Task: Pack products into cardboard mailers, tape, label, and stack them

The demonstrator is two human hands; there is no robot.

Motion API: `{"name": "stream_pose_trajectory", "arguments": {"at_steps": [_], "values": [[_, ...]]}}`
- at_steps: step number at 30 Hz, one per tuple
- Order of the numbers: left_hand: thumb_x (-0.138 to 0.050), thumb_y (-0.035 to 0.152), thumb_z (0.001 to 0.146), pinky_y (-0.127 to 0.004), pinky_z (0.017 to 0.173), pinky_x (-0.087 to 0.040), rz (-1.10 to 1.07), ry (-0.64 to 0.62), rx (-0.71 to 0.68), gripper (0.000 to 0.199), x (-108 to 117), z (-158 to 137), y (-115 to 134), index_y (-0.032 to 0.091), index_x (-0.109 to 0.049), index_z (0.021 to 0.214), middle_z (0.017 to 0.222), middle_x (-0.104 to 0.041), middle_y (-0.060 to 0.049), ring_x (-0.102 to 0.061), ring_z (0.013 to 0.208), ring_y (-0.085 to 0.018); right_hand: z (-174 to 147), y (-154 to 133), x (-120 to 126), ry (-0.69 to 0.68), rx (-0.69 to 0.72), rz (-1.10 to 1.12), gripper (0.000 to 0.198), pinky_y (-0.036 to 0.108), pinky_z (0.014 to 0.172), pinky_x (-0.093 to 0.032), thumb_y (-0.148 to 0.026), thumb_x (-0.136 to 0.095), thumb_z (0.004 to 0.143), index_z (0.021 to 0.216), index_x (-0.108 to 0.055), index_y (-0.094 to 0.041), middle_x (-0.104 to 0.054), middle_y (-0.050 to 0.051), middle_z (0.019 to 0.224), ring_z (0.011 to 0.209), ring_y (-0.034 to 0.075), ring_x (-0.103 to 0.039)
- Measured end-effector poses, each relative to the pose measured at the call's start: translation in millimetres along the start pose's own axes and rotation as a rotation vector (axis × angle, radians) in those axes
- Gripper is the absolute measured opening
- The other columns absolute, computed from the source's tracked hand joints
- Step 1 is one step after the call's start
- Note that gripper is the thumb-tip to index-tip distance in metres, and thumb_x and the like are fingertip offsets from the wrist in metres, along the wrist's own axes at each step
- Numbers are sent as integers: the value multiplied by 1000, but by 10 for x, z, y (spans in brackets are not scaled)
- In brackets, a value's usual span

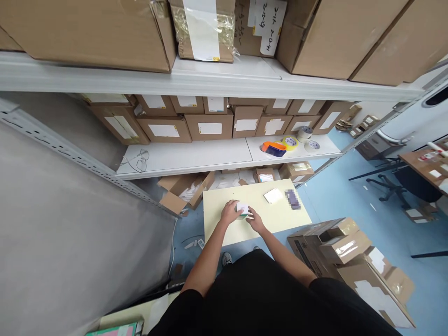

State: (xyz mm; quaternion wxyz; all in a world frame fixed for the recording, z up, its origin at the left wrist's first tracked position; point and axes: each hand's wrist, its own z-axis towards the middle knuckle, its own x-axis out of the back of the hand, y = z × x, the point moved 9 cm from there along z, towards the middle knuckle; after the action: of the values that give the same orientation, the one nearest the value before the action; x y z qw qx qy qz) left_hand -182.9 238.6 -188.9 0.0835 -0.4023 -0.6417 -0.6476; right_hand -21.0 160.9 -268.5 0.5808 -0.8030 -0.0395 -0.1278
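Observation:
A small white box (242, 208) with a green lower edge is between my two hands, over the pale yellow tabletop (219, 233). My left hand (230, 213) grips its left side, with the thumb across the near face. At the right side, the curled fingers of my right hand (256, 221) press against the same box. Whether the box rests on the table or is slightly raised, I cannot tell. Farther right on the tabletop lies a white pad or flat box (273, 195). Beside that is a dark, pixelated object (292, 199).
A metal shelf (196, 156) rises behind the table, stacked with cardboard boxes (209, 127). It also holds glasses (141, 160), tape rolls (290, 142) and an orange-and-blue item (273, 149). An open carton (185, 189) sits left; more cartons (345, 247) stand right on the floor.

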Motion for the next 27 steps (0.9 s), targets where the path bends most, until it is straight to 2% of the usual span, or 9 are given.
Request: {"name": "stream_pose_trajectory", "arguments": {"at_steps": [2, 4, 7, 11, 15, 18, 22, 24, 27], "values": [[-91, 31, 64, -40, 113, -43, 6, -89, -55, 68, -40, 62, 58, 23, -69, 129, 143, -60, -11, -55, 133, -33, -3, -44, 28, -4, 18, 10, 75, 51, 105, -52, -24, -67, 70, 144, -55, -28, -63, 10, 139, 119, 27, -65], [-92, 25, 59, -38, 110, -46, 17, -160, -80, 65, -78, 112, 75, 23, -73, 121, 141, -61, -10, -61, 126, -31, 3, -110, 44, -16, 48, 20, 73, 52, 108, -49, -23, -68, 70, 141, -58, -28, -65, 10, 138, 122, 27, -64], [-85, 24, 66, -37, 107, -47, 27, -183, -78, 50, -53, 209, 44, 23, -75, 115, 130, -69, -9, -65, 119, -29, 16, -186, 67, -31, 54, 44, 73, 53, 110, -48, -23, -68, 70, 142, -58, -29, -65, 8, 139, 124, 28, -63], [-74, 34, 81, -36, 104, -49, -82, -194, -41, 49, -4, 374, -1, 22, -70, 128, 123, -74, -8, -67, 116, -28, 14, -266, 97, -36, 70, 77, 75, 53, 112, -46, -23, -69, 70, 144, -56, -31, -64, 7, 141, 130, 29, -60], [-51, 36, 98, -37, 103, -48, -53, -22, 127, 52, 40, 455, -111, 21, -54, 148, 127, -72, -12, -65, 119, -28, -15, -216, 84, -38, 32, 71, 76, 54, 106, -50, -21, -68, 72, 146, -55, -34, -65, 8, 139, 124, 29, -63], [-56, 34, 96, -37, 102, -48, 17, 177, 271, 70, 68, 342, -193, 19, -33, 161, 146, -59, -16, -60, 127, -30, -27, -182, 83, -29, 36, 59, 75, 53, 107, -49, -21, -68, 74, 147, -54, -32, -65, 8, 138, 123, 28, -64], [-52, 32, 98, -37, 109, -44, 57, 335, 201, 57, 96, 175, -96, 23, -47, 154, 152, -52, -14, -53, 135, -29, 17, -165, 123, -3, 10, 9, 74, 51, 105, -51, -22, -67, 75, 147, -52, -32, -66, 8, 134, 119, 28, -65], [-57, 35, 97, -38, 110, -43, 71, 281, 163, 58, 37, 152, -72, 22, -50, 153, 147, -57, -15, -54, 133, -30, 57, -199, 129, 4, 7, -25, 72, 50, 104, -52, -21, -66, 76, 147, -53, -31, -67, 7, 130, 116, 27, -66], [-72, 44, 86, -40, 104, -47, 58, 104, 238, 84, -143, 151, -195, 14, -41, 157, 141, -61, -20, -59, 128, -35, 112, -279, 92, 6, 13, -82, 69, 48, 104, -52, -18, -64, 77, 145, -55, -27, -68, 8, 125, 110, 25, -67]]}}
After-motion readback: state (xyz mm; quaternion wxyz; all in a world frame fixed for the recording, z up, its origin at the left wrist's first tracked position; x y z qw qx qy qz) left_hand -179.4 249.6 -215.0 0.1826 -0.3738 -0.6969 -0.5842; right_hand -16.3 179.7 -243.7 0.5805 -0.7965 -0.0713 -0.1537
